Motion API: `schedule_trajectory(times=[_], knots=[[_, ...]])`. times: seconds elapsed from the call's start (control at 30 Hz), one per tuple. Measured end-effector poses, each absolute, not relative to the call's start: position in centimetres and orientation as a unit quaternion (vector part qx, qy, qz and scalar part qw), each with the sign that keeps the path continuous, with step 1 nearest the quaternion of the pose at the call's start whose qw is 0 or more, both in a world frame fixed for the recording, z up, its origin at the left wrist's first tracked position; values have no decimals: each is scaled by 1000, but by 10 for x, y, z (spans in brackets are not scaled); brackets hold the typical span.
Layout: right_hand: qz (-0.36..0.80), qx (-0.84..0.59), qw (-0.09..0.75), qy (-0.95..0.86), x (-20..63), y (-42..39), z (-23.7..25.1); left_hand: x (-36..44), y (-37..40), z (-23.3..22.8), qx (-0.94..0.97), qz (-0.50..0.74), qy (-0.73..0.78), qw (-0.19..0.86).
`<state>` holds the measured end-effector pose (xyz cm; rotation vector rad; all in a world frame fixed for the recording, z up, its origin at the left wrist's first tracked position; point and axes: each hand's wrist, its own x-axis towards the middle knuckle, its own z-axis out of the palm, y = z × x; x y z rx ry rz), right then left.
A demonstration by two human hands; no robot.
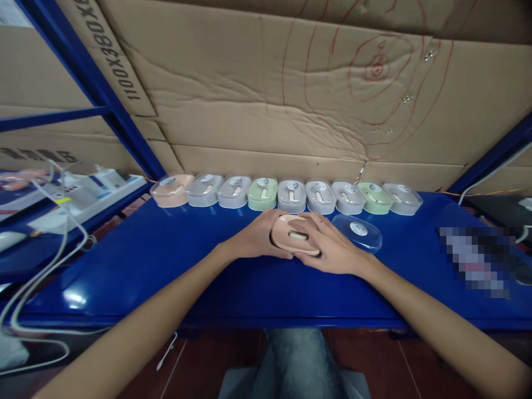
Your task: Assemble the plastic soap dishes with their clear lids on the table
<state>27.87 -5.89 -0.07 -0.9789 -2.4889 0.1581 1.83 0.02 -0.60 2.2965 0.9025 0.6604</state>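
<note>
Both my hands meet in the middle of the blue table [199, 293]. They grip a pink rounded case [286, 226] with a white oval piece in the centre of its top; its exact kind I cannot tell. My left hand [258, 235] wraps round its left side, fingers curled along the edge. My right hand [332, 248] clasps the right side, with fingers over the far edge and the thumb at the near one. Just beyond my right hand lies a clear plastic cover [359, 233] with a round white sticker. A dark line shows along the case's left edge.
Along the back stands a row of similar cases under clear covers: a pink one [171, 193], green ones [262, 195] and several grey ones [291, 198]. A cardboard wall [233, 83] rises behind. White cables [62, 249] hang at left; a blurred item [476, 263] lies right.
</note>
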Motion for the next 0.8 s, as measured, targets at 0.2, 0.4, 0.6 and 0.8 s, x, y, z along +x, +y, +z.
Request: schedule_trajectory(times=[0.2,0.4,0.6,0.8], knots=[[81,-357,207,-907,282,-58,2,18,1,-9,865,251,318,297],[88,-359,214,-904,282,-59,2,20,2,-10,877,262,281,289],[106,-341,225,-907,284,-57,4,20,0,-9,879,251,296,278],[90,-343,233,-906,284,-57,2,20,1,-13,872,254,312,278]])
